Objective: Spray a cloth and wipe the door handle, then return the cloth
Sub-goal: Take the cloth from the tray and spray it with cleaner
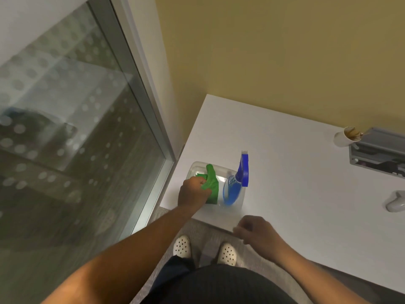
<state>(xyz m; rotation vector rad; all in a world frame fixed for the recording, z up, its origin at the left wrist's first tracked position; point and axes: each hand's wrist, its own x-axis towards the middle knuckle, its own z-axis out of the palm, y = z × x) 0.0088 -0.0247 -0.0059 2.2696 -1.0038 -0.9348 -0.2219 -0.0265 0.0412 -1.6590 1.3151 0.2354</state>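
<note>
A green cloth (212,183) hangs bunched over a clear plastic bin (196,168) at the near left corner of the white table (285,172). My left hand (192,191) is shut on the cloth at the bin's left side. A spray bottle (237,183) with blue liquid and a blue trigger head stands in the right half of the bin. My right hand (256,232) hovers over the table's front edge, fingers curled and blurred, holding nothing that I can see. No door handle is in view.
A glass panel (76,128) with a metal frame stands to the left of the table. At the table's far right are a used paper cup (346,137), a grey cable box (379,152) and a white object (396,201). A yellow wall rises behind.
</note>
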